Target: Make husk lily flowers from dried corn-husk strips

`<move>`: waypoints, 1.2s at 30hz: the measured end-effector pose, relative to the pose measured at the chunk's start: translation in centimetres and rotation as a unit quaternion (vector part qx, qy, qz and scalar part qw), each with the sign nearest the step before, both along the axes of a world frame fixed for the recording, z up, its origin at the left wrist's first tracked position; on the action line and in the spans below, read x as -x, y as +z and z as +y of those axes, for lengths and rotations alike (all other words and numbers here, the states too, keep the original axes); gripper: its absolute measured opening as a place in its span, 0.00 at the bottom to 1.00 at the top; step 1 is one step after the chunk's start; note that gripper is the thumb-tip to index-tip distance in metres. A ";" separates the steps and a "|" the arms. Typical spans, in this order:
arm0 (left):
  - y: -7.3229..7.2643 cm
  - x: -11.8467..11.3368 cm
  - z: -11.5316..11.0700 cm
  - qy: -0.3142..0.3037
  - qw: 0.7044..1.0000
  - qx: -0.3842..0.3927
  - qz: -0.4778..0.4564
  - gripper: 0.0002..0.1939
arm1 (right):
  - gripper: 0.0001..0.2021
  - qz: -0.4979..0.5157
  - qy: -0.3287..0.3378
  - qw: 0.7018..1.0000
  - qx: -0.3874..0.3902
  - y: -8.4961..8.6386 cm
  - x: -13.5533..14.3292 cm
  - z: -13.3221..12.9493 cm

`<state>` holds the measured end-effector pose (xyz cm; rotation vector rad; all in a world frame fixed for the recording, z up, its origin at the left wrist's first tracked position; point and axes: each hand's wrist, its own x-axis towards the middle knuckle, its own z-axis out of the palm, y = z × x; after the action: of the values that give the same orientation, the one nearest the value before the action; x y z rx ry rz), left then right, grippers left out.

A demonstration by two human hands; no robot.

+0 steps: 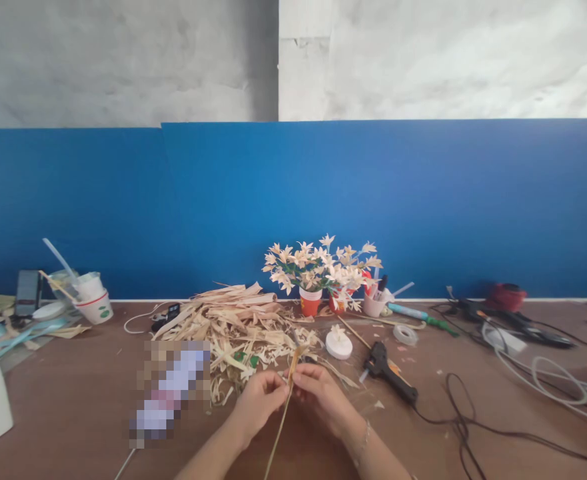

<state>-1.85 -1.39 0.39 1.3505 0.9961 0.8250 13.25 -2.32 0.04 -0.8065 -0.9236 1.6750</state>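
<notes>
My left hand (259, 402) and my right hand (323, 392) meet low in the middle of the head view, thumbs and fingertips pinched together. Between them is a thin strip of dried husk (279, 430), its pale tail hanging down toward me. The strip's yellowish upper end (297, 355) sticks up past my fingertips. Just beyond my hands spreads a loose pile of dried husks (233, 317) with small scraps. A round white piece topped with a pale flower (339, 344) sits behind my right hand.
Pale flowers (323, 263) stand in red cups (310, 303) against the blue panel (213, 200). A black glue gun (390, 377) lies to the right, its cord trailing off. Nearby are a tape roll (406, 335) and white cables (548, 383). At left stands a white cup (94, 308); a blurred-out object (173, 393) lies nearer.
</notes>
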 end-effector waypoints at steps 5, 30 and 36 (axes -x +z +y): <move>0.4 -0.1 -0.1 0.034 0.998 -0.038 0.026 0.12 | 0.11 -0.056 -0.018 0.998 -0.031 -0.7 0.2 0.1; 0.0 0.3 0.7 0.061 0.997 -0.049 0.026 0.10 | 0.19 -0.215 0.009 0.974 -0.073 -0.5 1.1 -0.3; 0.7 0.6 0.3 0.083 0.976 -0.143 0.145 0.11 | 0.15 -0.318 -0.050 0.941 -0.108 -0.8 1.4 -0.3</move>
<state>-2.41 -1.08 1.12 1.6855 1.2663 0.9399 11.88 -2.58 -0.76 -1.2500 -1.4495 1.2003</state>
